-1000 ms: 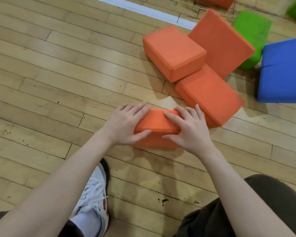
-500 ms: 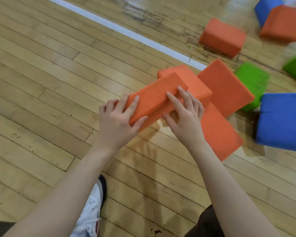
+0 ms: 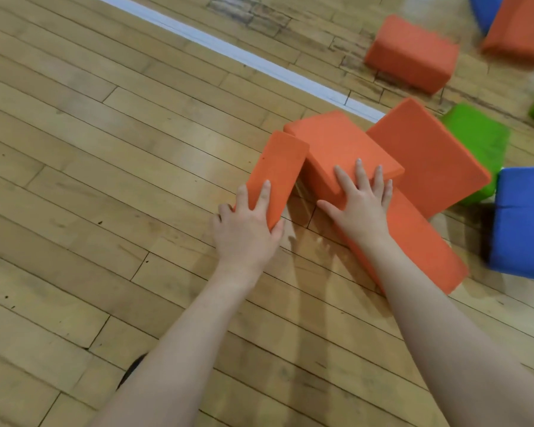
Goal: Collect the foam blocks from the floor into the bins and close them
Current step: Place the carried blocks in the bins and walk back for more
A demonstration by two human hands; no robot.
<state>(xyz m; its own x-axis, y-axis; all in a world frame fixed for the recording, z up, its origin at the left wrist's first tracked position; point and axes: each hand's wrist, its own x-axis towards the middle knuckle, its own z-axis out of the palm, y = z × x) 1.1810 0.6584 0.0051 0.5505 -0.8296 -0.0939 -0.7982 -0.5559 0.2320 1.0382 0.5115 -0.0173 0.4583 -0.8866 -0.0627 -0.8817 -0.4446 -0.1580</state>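
Left hand (image 3: 244,232) is gripping the narrow orange block (image 3: 275,174), fingers curled over its near end, thumb on the right edge. Block is standing tilted against the side of the second orange block (image 3: 342,149). Half a second ago both hands were carrying it in the air; now the right hand (image 3: 361,208) is off it and lying flat, fingers spread, on the second block's near corner, holding nothing yet.

So the person is going from one block to two: consolidating, probably to lift a pair or a stack together.

The second block is lying over a third orange block (image 3: 426,251) on the floor (image 3: 105,180), with a fourth orange block (image 3: 426,161) leaning just beside it. Green block (image 3: 478,143) and blue block (image 3: 524,223) are sitting to the right; another orange block (image 3: 410,53) is lying further off.

No bins in view, so nothing is being binned here; the task is looking early, with many blocks loose.
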